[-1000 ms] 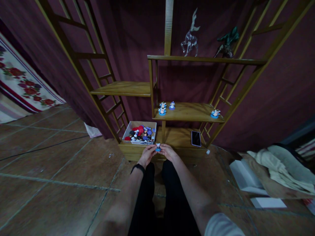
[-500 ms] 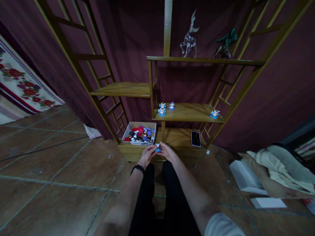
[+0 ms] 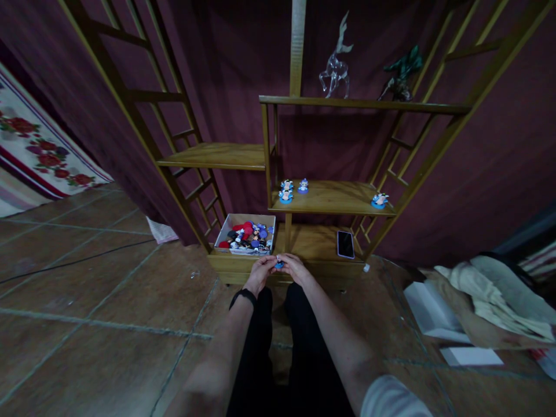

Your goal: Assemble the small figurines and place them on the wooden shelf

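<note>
A small toy figurine [image 3: 279, 264] with a blue base is held between both hands, just in front of the shelf's lower edge. My left hand [image 3: 261, 273] grips it from the left, fingers closed. From the other side my right hand [image 3: 294, 267] pinches it, its fingers hiding most of the upper part. Just beyond my left hand is an open cardboard box [image 3: 222, 234] full of figurines, with red, purple and black parts. On the middle shelf stand two blue-based figurines [image 3: 285, 196], a purple figurine [image 3: 303, 186] and another blue-based figurine [image 3: 379, 200] far right.
The wooden shelf unit [image 3: 330, 202] stands before a dark red curtain. A phone [image 3: 346, 244] lies on the lowest board. Above are a clear glass deer [image 3: 335, 72] and a green statuette [image 3: 402, 75]. White boxes [image 3: 434, 313] and cloth [image 3: 499, 295] lie on the floor at right.
My right hand's fingers have moved over the top of the figurine, which was more visible before. The view has shifted slightly; the shelf items have stayed put.
</note>
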`<state>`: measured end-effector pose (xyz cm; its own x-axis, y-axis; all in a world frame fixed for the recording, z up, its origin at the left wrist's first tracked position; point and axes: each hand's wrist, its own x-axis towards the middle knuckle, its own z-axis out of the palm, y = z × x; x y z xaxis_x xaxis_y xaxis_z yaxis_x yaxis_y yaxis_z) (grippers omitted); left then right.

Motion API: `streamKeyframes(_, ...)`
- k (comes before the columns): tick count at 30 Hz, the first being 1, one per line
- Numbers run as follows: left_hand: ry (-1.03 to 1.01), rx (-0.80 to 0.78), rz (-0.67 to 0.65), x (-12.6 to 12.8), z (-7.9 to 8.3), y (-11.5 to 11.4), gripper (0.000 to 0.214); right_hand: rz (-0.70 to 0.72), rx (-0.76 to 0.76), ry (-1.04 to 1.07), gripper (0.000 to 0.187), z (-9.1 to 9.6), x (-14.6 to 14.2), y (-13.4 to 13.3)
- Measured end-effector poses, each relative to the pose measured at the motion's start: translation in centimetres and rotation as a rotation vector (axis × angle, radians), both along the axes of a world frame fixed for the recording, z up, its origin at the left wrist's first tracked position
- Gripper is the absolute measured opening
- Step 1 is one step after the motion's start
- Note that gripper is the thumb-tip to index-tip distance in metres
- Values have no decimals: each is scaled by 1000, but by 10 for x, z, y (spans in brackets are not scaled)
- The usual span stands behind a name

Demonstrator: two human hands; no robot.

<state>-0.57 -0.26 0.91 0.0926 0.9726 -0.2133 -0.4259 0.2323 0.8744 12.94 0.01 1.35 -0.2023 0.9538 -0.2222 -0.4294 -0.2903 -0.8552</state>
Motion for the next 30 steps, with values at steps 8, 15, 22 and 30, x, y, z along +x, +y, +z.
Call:
streamKeyframes(8,-18,3,20,0,3,-2,25,15,6,16,31,-3,0,1)
streamKeyframes(15,-25,-11,30,0,9,-4,24,93,79,47,29,0,1,-2)
streamKeyframes(22,-42,-25,33,0,10,-5,21,19,-5,35,29,-6,2,4)
streamKeyframes(30,-57,-69,20,-2,8,-2,21,100,25,2,39,2,4,0)
